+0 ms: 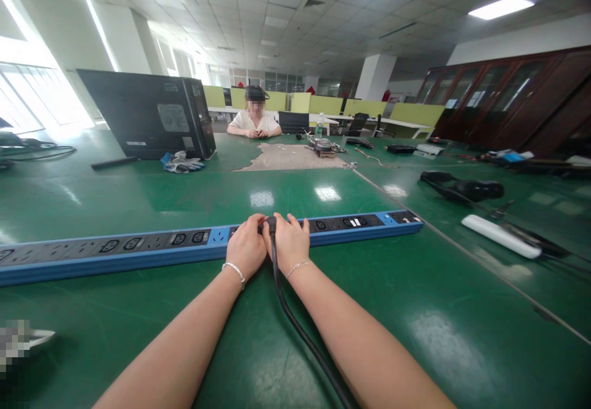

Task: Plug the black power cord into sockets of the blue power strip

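A long blue power strip (161,255) with black sockets lies across the green table. Both hands meet over its middle, around a black plug (272,221) whose cable (295,323) runs down toward the bottom edge. My left hand (247,246) rests on the strip with its fingers closed against the plug's left side. On the other side, my right hand (290,242) has thumb and fingers around the plug, other fingers resting over the strip. Whether the plug sits in a socket is hidden.
A black computer case (152,113) and gloves (181,162) stand at back left. Across the green table (129,193) sits a person (255,116). At right lie a white bar (501,235) and a black object (462,186).
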A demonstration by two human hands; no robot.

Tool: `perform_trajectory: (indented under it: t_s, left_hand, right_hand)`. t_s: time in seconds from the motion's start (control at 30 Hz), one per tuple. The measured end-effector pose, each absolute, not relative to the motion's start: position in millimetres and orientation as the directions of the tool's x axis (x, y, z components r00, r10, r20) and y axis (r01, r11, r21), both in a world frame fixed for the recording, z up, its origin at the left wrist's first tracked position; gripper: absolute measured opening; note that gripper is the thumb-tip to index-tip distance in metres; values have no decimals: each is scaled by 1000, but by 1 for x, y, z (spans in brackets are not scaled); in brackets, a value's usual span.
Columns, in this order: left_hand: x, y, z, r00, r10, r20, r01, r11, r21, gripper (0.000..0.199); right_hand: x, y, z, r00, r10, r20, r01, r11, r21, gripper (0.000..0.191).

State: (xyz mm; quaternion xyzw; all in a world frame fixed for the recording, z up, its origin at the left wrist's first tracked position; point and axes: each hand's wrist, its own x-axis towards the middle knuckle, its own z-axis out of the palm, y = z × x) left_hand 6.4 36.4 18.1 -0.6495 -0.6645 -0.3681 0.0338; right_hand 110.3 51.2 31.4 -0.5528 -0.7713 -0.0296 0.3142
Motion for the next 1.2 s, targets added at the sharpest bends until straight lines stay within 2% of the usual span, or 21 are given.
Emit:
perform_trajectory:
  t_s: [0.2, 0.53, 0.87, 1.2]
  left_hand:
    - [8, 36, 20, -113, 827, 551, 921, -121, 371, 31]
    - [6, 38, 16, -85, 825, 558, 927, -139, 348, 40]
    - [6, 37, 15, -56, 830, 555, 931, -157, 329, 43]
    - [7, 35, 19, 4, 843, 539, 936, -194, 295, 41]
  right_hand:
    - [108, 53, 27, -206, 841, 499, 876, 387, -289, 41]
    - [108, 55, 29, -142, 857, 495, 864, 352, -360, 42]
    - [111, 58, 27, -88, 841, 534, 838, 352, -417, 35]
    - [114, 58, 27, -173, 831, 528, 845, 401, -355, 32]
